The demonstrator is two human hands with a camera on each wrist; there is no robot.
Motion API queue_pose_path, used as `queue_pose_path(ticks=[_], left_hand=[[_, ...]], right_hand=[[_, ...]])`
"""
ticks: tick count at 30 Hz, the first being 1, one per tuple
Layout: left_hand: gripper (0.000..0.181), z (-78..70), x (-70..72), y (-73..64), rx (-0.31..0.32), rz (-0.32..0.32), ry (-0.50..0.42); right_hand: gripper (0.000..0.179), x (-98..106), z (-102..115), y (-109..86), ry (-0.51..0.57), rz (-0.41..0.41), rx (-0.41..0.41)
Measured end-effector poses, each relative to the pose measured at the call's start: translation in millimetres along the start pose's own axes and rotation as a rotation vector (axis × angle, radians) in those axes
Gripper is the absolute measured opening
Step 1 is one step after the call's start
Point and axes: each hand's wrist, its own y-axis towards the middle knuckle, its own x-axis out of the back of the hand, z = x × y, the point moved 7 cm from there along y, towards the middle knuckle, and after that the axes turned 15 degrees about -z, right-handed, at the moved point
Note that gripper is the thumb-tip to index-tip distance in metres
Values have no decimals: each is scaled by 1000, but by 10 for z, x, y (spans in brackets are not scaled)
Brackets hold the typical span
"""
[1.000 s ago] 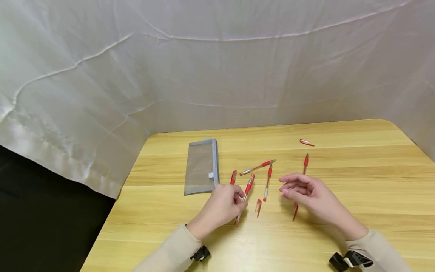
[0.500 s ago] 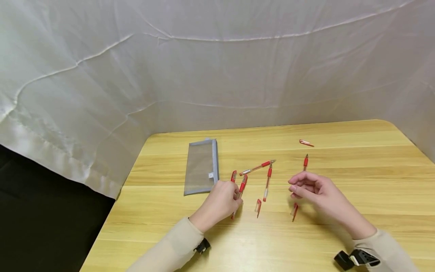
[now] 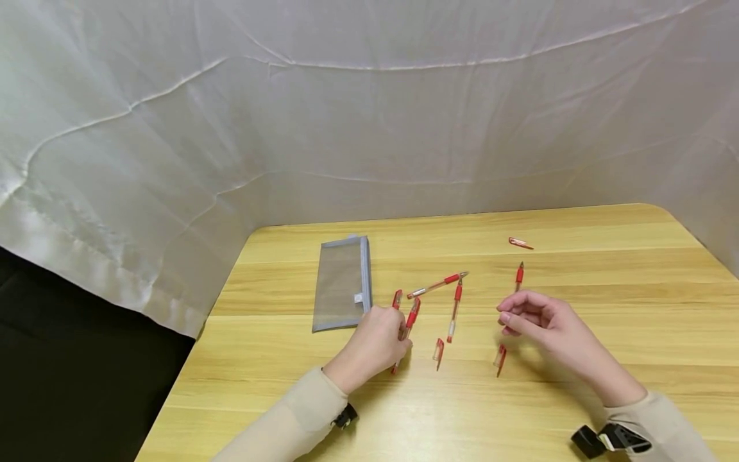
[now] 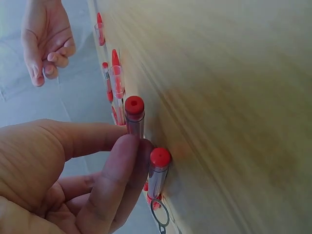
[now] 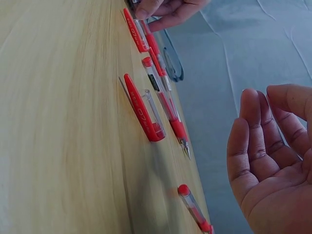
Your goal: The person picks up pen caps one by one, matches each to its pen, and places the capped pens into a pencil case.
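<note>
My left hand (image 3: 376, 343) pinches a red gel pen (image 3: 412, 316) between thumb and fingers. Its cap is on, and the fingers cover part of the barrel. Close beside it is a second capped red gel pen (image 3: 397, 299), mostly hidden behind the hand; its red end plug (image 4: 160, 158) shows in the left wrist view. My right hand (image 3: 548, 327) hovers with loosely bent fingers and holds nothing. Below it lies an uncapped red pen (image 3: 519, 276), partly covered, with a loose pen cap (image 3: 500, 359) near its lower end.
Two more uncapped red pens, one slanted (image 3: 437, 285) and one nearly upright in view (image 3: 455, 310), lie between the hands. Loose caps rest nearby (image 3: 439, 353) and farther back (image 3: 521, 242). A grey mesh zip pouch (image 3: 340, 282) lies at the left on the wooden table (image 3: 606, 276).
My left hand has shifted slightly left with the pen, bringing it closer alongside the other capped pen. My right hand has drawn back to the right.
</note>
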Motion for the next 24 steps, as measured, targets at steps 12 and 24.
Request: queue_pose_path(ticks=[12,24], left_hand=[[21,-25,16,-32,-25,3,34],[20,-27,26,-45,-41,1,41]], right_hand=[[19,67,-16,5,-12,-20,7],[18,78,-39,-3,1,-24,0]])
